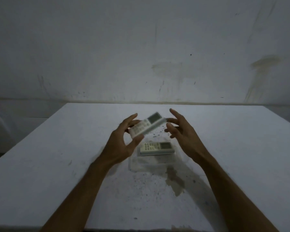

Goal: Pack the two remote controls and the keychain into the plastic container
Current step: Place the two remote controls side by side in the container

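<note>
Held remote (146, 125): you have it up in the air above the table's middle, keypad and screen facing you, blurred with motion.
Long axis: runs from low near-left to high far-right; screen end points toward the table's far edge and your right hand.
Left hand (122, 141): clasps the keypad end, thumb along the near edge, fingers behind the body. This is the carrying grip.
Right hand (179, 131): fingers spread and curled, tips just at the screen end. Whether they touch it I cannot tell; not a firm hold.
Plastic container (155, 162): clear, shallow, on the table directly below and slightly nearer you than the held remote. Walls hard to trace in the dim light.
Second remote (156, 148): seems to lie inside the container along its far side, long axis parallel to the table's far edge, screen end to your right.
Relation that matters: held remote sits skewed to the one below; judged, you need to turn it parallel and lower it into the near half.
Keychain: not visible anywhere on the table.
Table (40, 156): white, stained and speckled near the container.
</note>
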A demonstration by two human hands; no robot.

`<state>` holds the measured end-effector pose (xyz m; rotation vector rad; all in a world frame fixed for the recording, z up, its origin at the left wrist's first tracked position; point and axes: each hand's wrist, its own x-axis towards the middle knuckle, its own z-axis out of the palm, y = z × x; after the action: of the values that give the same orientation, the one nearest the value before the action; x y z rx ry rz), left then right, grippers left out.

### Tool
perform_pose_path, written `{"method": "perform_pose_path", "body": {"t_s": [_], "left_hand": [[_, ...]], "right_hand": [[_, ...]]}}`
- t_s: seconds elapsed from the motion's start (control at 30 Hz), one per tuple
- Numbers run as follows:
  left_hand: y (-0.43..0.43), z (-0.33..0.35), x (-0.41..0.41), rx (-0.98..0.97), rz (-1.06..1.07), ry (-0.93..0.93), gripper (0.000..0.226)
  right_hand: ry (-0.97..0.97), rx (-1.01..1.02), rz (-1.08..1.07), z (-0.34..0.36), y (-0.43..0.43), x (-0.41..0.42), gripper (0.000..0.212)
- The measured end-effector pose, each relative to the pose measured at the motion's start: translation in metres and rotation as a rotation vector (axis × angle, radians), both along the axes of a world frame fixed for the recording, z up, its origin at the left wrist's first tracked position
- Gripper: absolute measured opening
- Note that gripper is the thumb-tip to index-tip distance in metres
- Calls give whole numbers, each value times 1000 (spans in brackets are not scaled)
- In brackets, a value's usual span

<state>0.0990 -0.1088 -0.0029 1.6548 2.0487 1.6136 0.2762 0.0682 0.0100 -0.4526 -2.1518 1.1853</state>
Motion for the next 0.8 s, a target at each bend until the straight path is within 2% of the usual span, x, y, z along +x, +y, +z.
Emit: {"method": "perform_pose_path", "body": {"t_s": [0.03, 0.1, 0.2, 0.33, 0.47, 0.53, 0.67, 0.8], "left_hand": [[2, -2, 5, -33, -39, 14, 72], [4, -6, 10, -93, -83, 46, 75], [2, -8, 5, -127, -93, 41, 76], [-2, -7, -6, -118, -136, -84, 82], [-3, -7, -10, -334, -115, -102, 129], [-6, -9, -13, -443, -123, -112, 143], [-5, -12, -8, -629, -119, -47, 141], [-1, -12, -4, -626, -115, -2, 125]], "right_hand": [[-8, 14, 36, 1, -2, 2, 67], [-85, 211, 34, -1, -6, 5, 73], [-184, 456, -14, -7, -8, 4, 63], [-273, 507, 9, -7, -7, 5, 51], [-286, 492, 48, -1, 6, 17, 47], [-268, 474, 54, 3, 15, 25, 42], [-289, 445, 91, 4, 19, 30, 37], [-384, 432, 172, 7, 11, 28, 43]]}}
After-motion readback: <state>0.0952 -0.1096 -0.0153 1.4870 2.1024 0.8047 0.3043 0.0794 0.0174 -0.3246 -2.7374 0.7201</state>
